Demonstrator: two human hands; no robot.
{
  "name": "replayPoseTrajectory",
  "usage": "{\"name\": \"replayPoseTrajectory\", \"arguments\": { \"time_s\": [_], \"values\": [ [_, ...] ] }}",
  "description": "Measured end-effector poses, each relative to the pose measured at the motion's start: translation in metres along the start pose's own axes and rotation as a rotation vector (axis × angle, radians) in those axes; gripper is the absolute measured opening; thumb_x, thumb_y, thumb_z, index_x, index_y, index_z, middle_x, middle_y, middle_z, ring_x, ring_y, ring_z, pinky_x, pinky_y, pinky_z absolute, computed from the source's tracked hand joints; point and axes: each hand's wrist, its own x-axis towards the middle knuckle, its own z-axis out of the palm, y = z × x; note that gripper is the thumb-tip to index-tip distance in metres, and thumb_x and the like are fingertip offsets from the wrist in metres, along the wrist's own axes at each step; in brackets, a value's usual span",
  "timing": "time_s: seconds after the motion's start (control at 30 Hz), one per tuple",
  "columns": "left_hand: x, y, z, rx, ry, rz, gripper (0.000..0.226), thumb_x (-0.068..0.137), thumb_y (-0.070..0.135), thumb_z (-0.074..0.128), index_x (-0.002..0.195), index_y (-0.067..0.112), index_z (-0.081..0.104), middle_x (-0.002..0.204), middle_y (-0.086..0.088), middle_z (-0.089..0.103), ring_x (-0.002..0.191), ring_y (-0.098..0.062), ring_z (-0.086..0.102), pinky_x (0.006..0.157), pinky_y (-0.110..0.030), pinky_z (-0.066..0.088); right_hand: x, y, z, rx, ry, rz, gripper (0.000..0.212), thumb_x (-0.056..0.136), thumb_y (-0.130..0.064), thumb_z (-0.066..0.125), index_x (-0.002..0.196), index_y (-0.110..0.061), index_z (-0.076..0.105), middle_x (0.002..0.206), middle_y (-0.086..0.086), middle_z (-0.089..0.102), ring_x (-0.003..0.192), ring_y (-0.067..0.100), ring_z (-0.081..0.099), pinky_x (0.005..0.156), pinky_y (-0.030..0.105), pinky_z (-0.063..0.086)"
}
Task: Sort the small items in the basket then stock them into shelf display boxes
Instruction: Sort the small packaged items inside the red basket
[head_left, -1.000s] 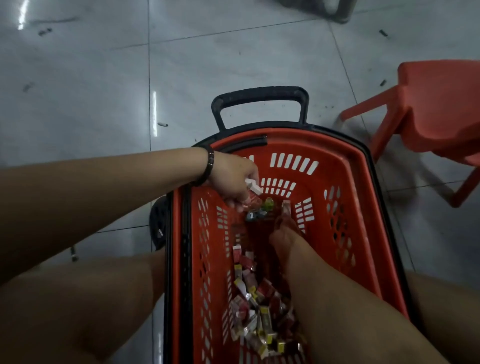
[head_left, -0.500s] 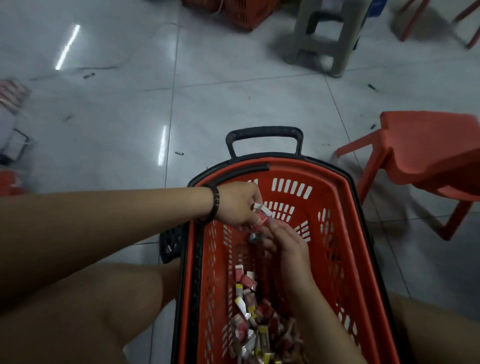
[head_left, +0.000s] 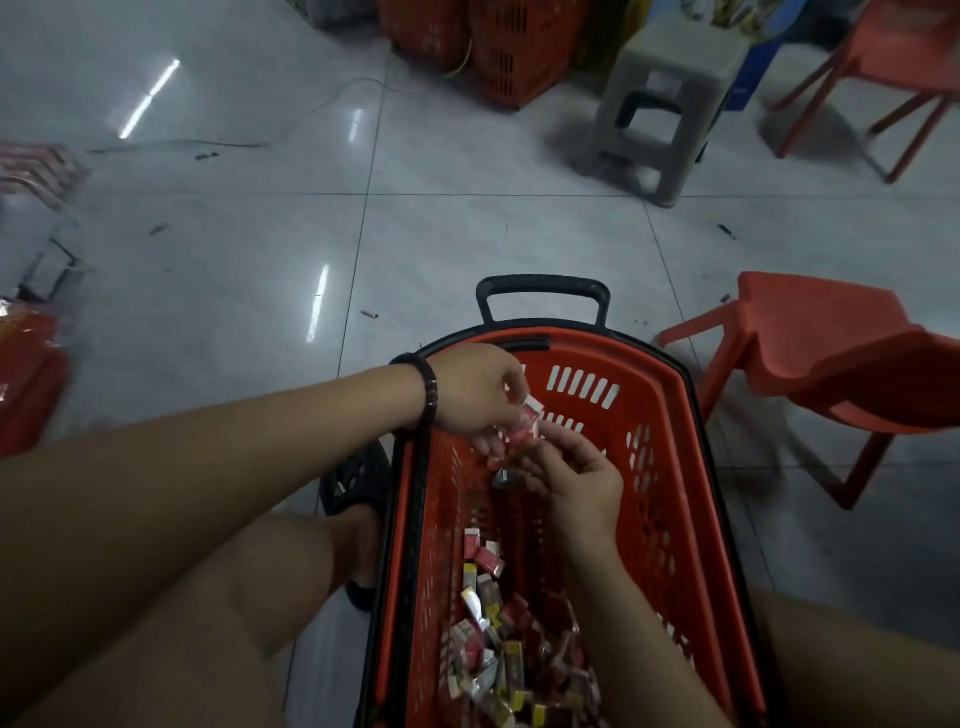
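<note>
Tiled floor (head_left: 234, 249); red basket (head_left: 675, 415) lengthwise, handle (head_left: 543, 285) away.

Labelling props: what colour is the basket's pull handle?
Black handle, far end of the red basket. Head view shows it best.

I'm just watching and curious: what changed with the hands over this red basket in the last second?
The right hand rose from deep in the basket to meet the left hand, its fingers now at the small packets that hand grips; whether it pinches one is unclear. The left hand kept its hold. The basket and the loose pile stayed put.
</note>
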Motion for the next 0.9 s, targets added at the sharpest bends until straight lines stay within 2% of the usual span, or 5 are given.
{"name": "replayPoseTrajectory", "arguments": {
  "time_s": [0.23, 0.4, 0.6, 0.77, 0.9],
  "values": [
    [0.029, -0.007, 0.007, -0.168, 0.154, 0.014, 0.010, 0.099, 0.006, 0.068, 0.096, 0.015, 0.067, 0.086, -0.016, 0.078, 0.076, -0.029, 0.079, 0.073, -0.044, 0.067, 0.035, 0.010, 0.016, 0.141, -0.008, 0.082, 0.022, 0.098, 0.004, 0.063, 0.112, -0.005, 0.077, 0.101, 0.023, 0.077, 0.086, 0.029, 0.074, 0.075, 0.030, 0.063],
    [0.038, -0.023, -0.015, -0.136, 0.195, 0.018, 0.018, 0.098, 0.017, 0.072, 0.116, 0.013, 0.072, 0.089, -0.010, 0.078, 0.081, -0.023, 0.079, 0.076, -0.038, 0.067, 0.035, 0.006, 0.019, 0.157, -0.056, 0.137, 0.029, 0.103, -0.016, 0.064, 0.131, -0.012, 0.072, 0.101, 0.014, 0.075, 0.088, 0.023, 0.072, 0.080, 0.036, 0.059],
    [0.029, -0.027, -0.015, -0.207, 0.081, -0.038, 0.025, 0.097, 0.012, 0.073, 0.119, 0.005, 0.064, 0.096, -0.018, 0.079, 0.084, -0.025, 0.079, 0.081, -0.040, 0.066, 0.022, -0.002, 0.020, 0.133, -0.153, 0.147, 0.031, 0.109, -0.022, 0.053, 0.122, -0.002, 0.074, 0.101, 0.018, 0.078, 0.086, 0.023, 0.075, 0.070, 0.029, 0.062],
    [0.027, -0.028, -0.010, -0.107, 0.105, -0.029, 0.023, 0.094, 0.016, 0.077, 0.111, 0.012, 0.063, 0.083, -0.013, 0.079, 0.072, -0.024, 0.080, 0.071, -0.038, 0.067, 0.017, 0.002, 0.018, -0.001, -0.109, 0.038, 0.023, 0.102, -0.011, 0.064, 0.123, -0.008, 0.074, 0.109, 0.010, 0.080, 0.099, 0.021, 0.078, 0.078, 0.028, 0.064],
    [0.019, -0.016, -0.026, 0.216, 0.086, -0.022, 0.022, 0.097, 0.036, 0.073, 0.106, 0.018, 0.063, 0.077, -0.005, 0.078, 0.057, -0.016, 0.075, 0.052, -0.026, 0.058, 0.025, 0.020, 0.009, -0.006, 0.043, 0.120, 0.020, 0.098, -0.001, 0.069, 0.117, -0.003, 0.073, 0.101, 0.014, 0.081, 0.087, 0.022, 0.079, 0.070, 0.027, 0.063]
  ]
}}
